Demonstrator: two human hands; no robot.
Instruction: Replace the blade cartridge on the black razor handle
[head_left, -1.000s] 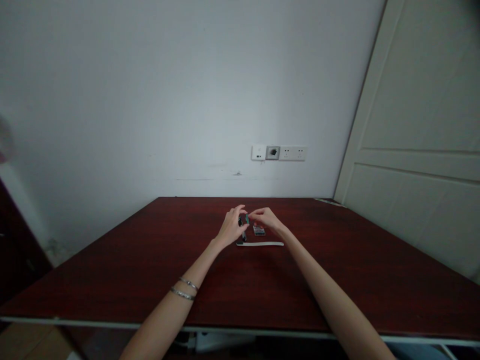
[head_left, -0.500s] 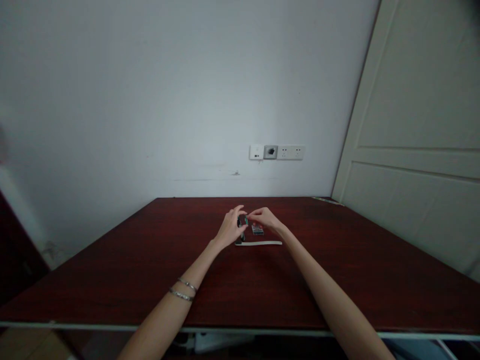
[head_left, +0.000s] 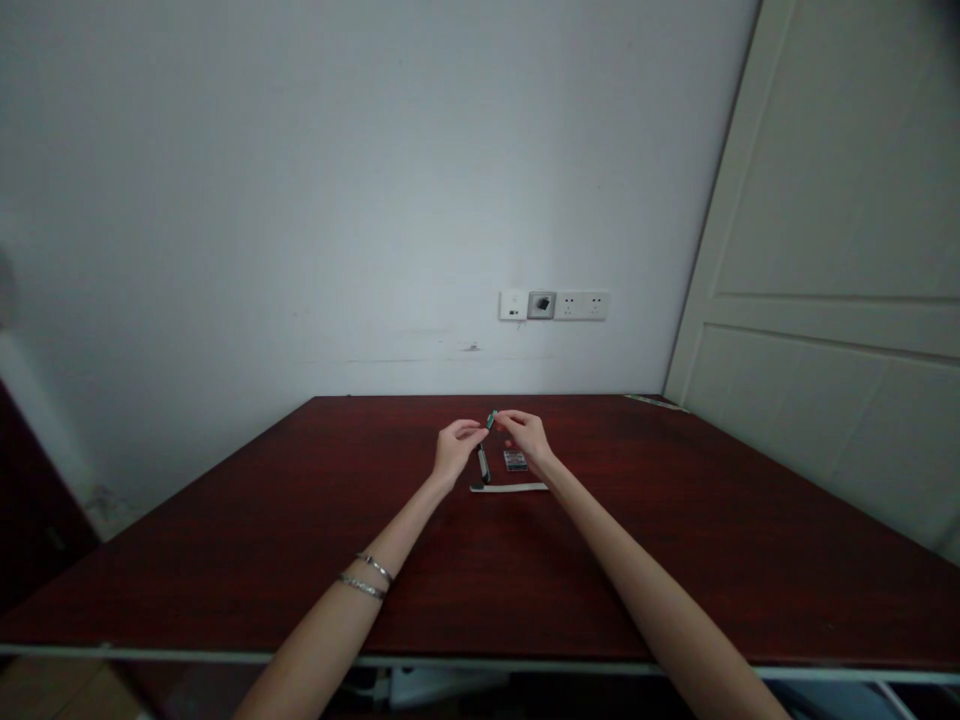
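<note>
Left hand [head_left: 455, 452] and right hand [head_left: 528, 438] pinch opposite ends of the green piece [head_left: 491, 420] above the table [head_left: 315, 510], presumably to keep it steady.

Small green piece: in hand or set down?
In hand: the small green piece is held between the left hand and right hand, one at each end.

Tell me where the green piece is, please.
In the head view, the green piece is near the centre, held between the left hand and the right hand, over the table.
</note>
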